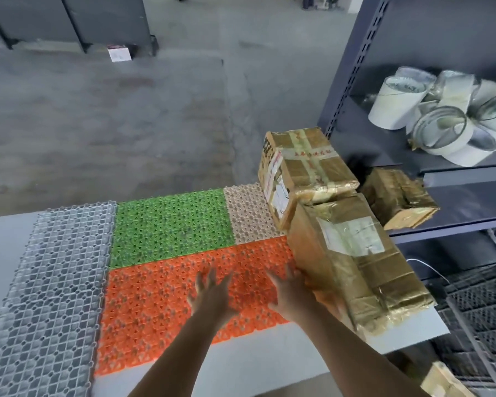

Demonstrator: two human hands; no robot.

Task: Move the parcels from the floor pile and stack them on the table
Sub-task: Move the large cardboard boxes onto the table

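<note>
Even, soft daylight; hands motion-blurred (fingers smeared); wide-angle bending at edges.

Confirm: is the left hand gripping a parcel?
No, the left hand hovers open over the orange mat, holding nothing.

Patchwork on the pale white worktop: a translucent grey lattice plastic tile, a bright green lattice tile, a beige studded tile, a vivid orange lattice tile. The near tan cardboard parcel gleams gold under glossy tape, with a white label. The far tan cardboard parcel carries red lettering on its tape. Behind, dark blue-grey metal shelving, white rolls with silvery insides, mottled grey concrete floor.
</note>
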